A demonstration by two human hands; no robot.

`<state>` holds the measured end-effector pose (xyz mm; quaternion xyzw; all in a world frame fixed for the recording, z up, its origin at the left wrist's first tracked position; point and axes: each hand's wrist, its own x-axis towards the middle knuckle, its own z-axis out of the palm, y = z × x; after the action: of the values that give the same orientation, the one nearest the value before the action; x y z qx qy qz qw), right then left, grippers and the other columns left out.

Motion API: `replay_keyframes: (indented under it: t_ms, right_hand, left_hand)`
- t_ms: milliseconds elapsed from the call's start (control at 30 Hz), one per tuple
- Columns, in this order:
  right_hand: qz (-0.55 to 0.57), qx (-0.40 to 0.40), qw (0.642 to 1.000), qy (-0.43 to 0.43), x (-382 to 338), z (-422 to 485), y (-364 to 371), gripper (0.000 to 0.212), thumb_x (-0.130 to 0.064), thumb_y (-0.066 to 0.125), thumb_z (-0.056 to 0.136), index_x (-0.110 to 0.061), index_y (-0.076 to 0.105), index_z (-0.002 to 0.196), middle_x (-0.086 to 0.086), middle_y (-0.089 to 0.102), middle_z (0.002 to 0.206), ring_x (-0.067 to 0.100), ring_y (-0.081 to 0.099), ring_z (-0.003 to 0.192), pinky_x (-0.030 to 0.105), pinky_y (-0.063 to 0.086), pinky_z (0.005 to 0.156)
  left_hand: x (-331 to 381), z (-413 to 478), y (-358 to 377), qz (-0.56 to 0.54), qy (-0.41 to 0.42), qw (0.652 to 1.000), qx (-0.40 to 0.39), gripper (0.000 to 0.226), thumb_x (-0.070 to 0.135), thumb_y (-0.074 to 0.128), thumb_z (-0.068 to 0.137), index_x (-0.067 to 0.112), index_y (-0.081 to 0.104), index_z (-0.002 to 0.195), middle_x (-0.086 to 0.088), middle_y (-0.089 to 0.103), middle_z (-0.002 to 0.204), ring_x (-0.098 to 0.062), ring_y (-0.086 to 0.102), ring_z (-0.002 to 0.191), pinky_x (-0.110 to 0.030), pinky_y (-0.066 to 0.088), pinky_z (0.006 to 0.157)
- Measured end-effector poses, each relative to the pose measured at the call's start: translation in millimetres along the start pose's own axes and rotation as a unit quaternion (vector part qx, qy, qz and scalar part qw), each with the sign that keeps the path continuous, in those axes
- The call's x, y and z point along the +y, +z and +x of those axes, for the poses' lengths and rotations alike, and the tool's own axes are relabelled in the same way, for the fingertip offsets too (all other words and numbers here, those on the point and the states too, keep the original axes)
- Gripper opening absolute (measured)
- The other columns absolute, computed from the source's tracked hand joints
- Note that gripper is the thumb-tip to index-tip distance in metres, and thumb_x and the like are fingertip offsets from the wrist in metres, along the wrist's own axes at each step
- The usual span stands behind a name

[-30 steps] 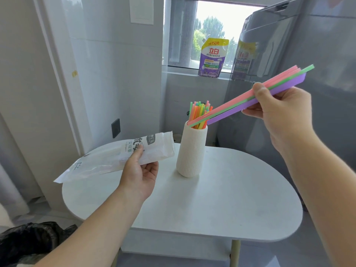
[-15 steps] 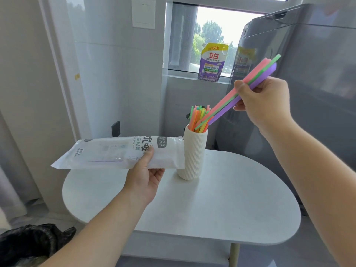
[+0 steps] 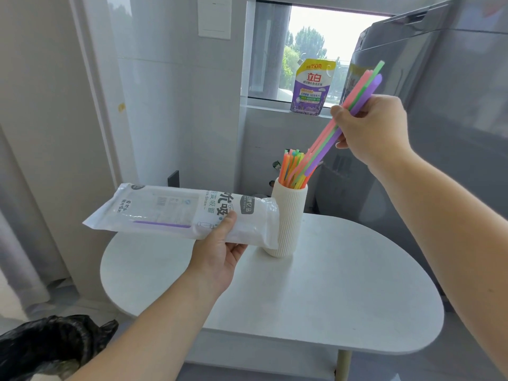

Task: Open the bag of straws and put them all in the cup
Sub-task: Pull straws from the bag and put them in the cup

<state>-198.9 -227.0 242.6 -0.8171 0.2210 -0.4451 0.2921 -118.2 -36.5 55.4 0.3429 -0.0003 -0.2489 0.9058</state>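
Note:
A white ribbed cup (image 3: 290, 215) stands on the white oval table (image 3: 316, 292) with several coloured straws (image 3: 292, 167) upright in it. My right hand (image 3: 371, 127) pinches a small bunch of pink, green and purple straws (image 3: 360, 92), tilted steeply, their lower ends at the cup's mouth. My left hand (image 3: 220, 254) holds the white plastic straw bag (image 3: 181, 213) level above the table, its right end in front of the cup. One purple straw shows through the bag.
A grey appliance (image 3: 445, 105) stands right behind the table. A detergent pouch (image 3: 313, 88) sits on the window sill. A black rubbish bag (image 3: 52, 345) lies at the lower left. The wall is close on the left.
My right hand has swung the straw bunch from nearly flat to steep, lowering its ends into the cup. My left hand has raised the bag and levelled it beside the cup.

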Motion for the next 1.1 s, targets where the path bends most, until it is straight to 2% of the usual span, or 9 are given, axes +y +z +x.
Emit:
replay_keyframes:
  t_ms: [100,233,467,633,767,867,967,1033,1100]
  right_hand:
    - [-0.014,-0.009,1.000,0.007,0.6,5.2,10.0,0.013,-0.033,0.067,0.094,-0.026,0.067,0.083,-0.001,0.074,0.087,0.021,0.076,0.071,0.041,0.064,0.071]
    - [-0.029,-0.021,0.999,0.017,2.4,11.6,22.7,0.029,-0.034,0.069,0.091,-0.006,0.074,0.093,0.006,0.076,0.087,0.024,0.075,0.071,0.044,0.063,0.071]
    - [-0.071,-0.069,0.995,0.015,14.1,9.4,42.1,0.030,-0.032,0.069,0.091,-0.002,0.073,0.091,0.011,0.076,0.082,0.027,0.075,0.069,0.045,0.063,0.071]
    - [-0.092,-0.115,0.988,0.037,30.4,4.1,55.7,0.034,-0.036,0.070,0.090,-0.002,0.072,0.092,0.014,0.075,0.087,0.029,0.075,0.075,0.047,0.063,0.073]
    - [-0.120,-0.126,0.984,0.031,36.8,1.8,61.0,0.037,-0.039,0.072,0.089,-0.002,0.070,0.091,0.013,0.073,0.085,0.028,0.071,0.072,0.042,0.061,0.072]
    - [-0.098,-0.094,0.991,0.013,36.8,3.1,62.0,0.050,-0.040,0.079,0.082,-0.005,0.060,0.114,0.008,0.069,0.092,0.024,0.069,0.080,0.037,0.059,0.071]
    - [-0.052,-0.073,0.996,-0.005,35.6,2.4,61.2,0.076,-0.033,0.080,0.083,-0.021,0.036,0.144,-0.001,0.060,0.086,0.013,0.061,0.076,0.026,0.051,0.070]
    - [-0.060,-0.069,0.995,-0.038,37.0,2.2,62.4,0.074,-0.027,0.077,0.087,-0.024,0.033,0.147,-0.002,0.061,0.085,0.014,0.062,0.077,0.030,0.053,0.075]
    - [-0.084,-0.082,0.991,-0.058,38.6,1.8,64.4,0.063,-0.024,0.071,0.092,-0.024,0.039,0.146,0.000,0.064,0.090,0.018,0.064,0.084,0.036,0.055,0.081]
  left_hand:
    - [-0.8,-0.3,0.7,0.000,-0.003,1.000,-0.001,0.028,0.008,0.072,0.090,0.023,0.068,0.114,0.002,0.081,0.100,-0.014,0.077,0.087,-0.028,0.062,0.064]
    - [-1.5,0.4,0.3,-0.003,-0.004,1.000,0.004,0.032,0.008,0.073,0.089,0.022,0.068,0.117,0.000,0.080,0.106,-0.015,0.078,0.088,-0.028,0.061,0.062]
    - [-1.2,-0.6,-0.2,0.004,-0.006,1.000,-0.002,0.032,0.008,0.072,0.090,0.022,0.068,0.118,0.000,0.080,0.103,-0.016,0.078,0.089,-0.028,0.062,0.063]
    - [-0.2,-1.1,-0.3,0.008,0.001,1.000,-0.007,0.035,0.008,0.073,0.089,0.021,0.067,0.121,0.000,0.080,0.106,-0.016,0.078,0.091,-0.028,0.061,0.063]
    - [-0.4,-1.4,0.2,0.018,0.003,1.000,-0.019,0.036,0.007,0.072,0.089,0.022,0.067,0.122,-0.001,0.079,0.110,-0.016,0.077,0.094,-0.029,0.061,0.065]
    - [-0.6,-1.1,0.7,0.028,0.006,0.999,-0.027,0.042,0.007,0.072,0.089,0.021,0.065,0.128,-0.001,0.078,0.114,-0.018,0.076,0.099,-0.030,0.062,0.068]
    - [-1.1,-0.6,0.5,0.035,0.008,0.999,-0.034,0.047,0.008,0.072,0.089,0.021,0.063,0.133,-0.002,0.077,0.118,-0.020,0.074,0.105,-0.031,0.062,0.069]
    - [-1.6,-0.4,0.4,0.038,0.007,0.999,-0.036,0.048,0.007,0.072,0.089,0.022,0.062,0.134,-0.002,0.077,0.118,-0.020,0.075,0.104,-0.030,0.061,0.067]
    - [-2.3,-0.1,0.8,0.039,0.006,0.999,-0.035,0.048,0.007,0.072,0.089,0.022,0.062,0.134,-0.002,0.077,0.118,-0.020,0.075,0.103,-0.030,0.061,0.067]
